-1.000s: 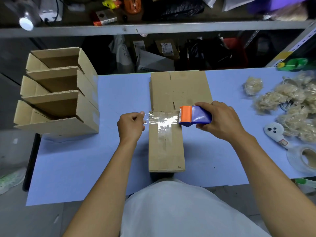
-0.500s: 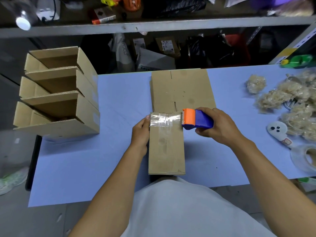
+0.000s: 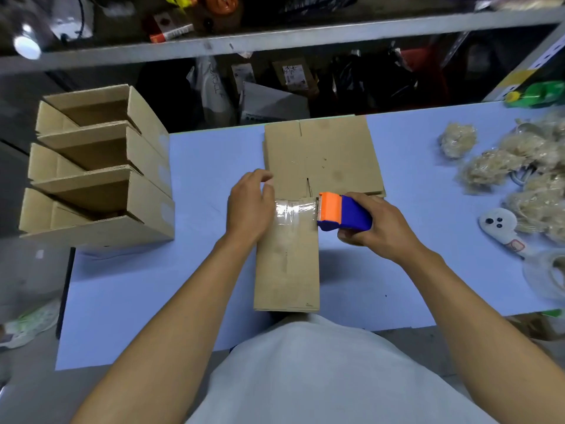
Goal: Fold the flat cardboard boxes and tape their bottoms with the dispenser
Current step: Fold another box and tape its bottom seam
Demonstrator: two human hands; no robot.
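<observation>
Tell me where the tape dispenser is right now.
In the head view the tape dispenser sits just right of centre, gripped by the right hand, its orange end at the right edge of the box, below the flat cardboard stack.

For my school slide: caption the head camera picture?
Left hand smooths tape on a box; right hand grips the dispenser.

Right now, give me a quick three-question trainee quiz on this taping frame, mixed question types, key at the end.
1. True or false: the right hand grips the orange and blue tape dispenser.
2. The left hand rests at which edge of the box being taped? A) left B) right C) near
3. Fill in: the strip of clear tape runs across the box's ___ end.

Key: 1 true; 2 A; 3 far
</observation>
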